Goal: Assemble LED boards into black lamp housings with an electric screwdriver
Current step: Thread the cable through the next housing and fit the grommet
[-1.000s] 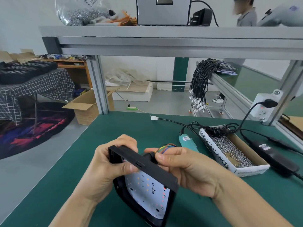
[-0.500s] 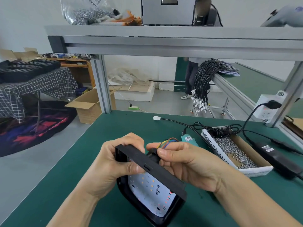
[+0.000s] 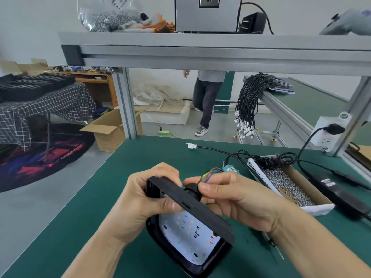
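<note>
Someone far off has walked into view; both hands stay put. Near, above the green table [image 3: 96,197], the left hand [image 3: 140,199] grips the black housing [image 3: 192,205] with its LED board [image 3: 188,235]. The right hand [image 3: 236,199] pinches the wire plug [image 3: 191,190]. Tugging could snap the wires [image 3: 208,174].

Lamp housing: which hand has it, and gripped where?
The left hand grips the black lamp housing at its upper corner, thumb on the rim. The right hand pinches the black cable gland behind it.

I am reading "SPRING" and part of a next word beginning "B" on the white side of the screw box [image 3: 261,177]; other labels are staying too blurred for me.
</note>
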{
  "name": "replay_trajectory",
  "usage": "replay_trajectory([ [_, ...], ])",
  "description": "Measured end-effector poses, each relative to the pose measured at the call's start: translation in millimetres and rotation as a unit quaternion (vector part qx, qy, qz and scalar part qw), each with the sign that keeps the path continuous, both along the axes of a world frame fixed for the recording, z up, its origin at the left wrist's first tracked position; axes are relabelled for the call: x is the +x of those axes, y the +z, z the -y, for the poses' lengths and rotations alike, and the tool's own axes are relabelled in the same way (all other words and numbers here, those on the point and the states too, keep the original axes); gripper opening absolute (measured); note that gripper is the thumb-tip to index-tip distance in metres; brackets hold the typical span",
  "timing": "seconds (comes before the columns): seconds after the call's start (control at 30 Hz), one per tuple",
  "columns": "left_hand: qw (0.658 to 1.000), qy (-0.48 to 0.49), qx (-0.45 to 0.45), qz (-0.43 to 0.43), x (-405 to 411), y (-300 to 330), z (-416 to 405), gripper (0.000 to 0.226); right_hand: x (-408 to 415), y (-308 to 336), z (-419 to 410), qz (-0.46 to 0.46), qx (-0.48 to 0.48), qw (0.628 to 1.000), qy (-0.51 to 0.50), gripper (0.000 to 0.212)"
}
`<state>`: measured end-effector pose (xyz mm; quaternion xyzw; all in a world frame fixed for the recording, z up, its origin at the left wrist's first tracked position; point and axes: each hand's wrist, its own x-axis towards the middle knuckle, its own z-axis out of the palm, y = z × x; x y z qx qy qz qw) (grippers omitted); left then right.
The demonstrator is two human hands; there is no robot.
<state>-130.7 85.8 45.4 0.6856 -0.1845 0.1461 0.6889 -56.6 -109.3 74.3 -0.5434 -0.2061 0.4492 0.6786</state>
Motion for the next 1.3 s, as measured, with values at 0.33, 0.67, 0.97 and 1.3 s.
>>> replay_trajectory([
  [0.33,0.998,0.058,-0.028,0.024,-4,-8,1,0.038,-29,4,-11,-0.015,0.015,0.995,-0.095,0.025],
  [0.67,0.996,0.077,-0.029,0.041,-3,-9,2,0.046,-43,-5,-16,-0.018,0.030,0.988,-0.152,0.020],
  [0.97,0.999,0.031,-0.008,0.024,6,-9,-5,0.043,-19,5,-15,0.052,-0.025,0.997,-0.043,0.015],
  [1.3,0.971,-0.025,-0.196,-0.137,25,-29,-25,0.019,-1,-2,-51,0.047,0.001,0.993,-0.112,0.020],
])
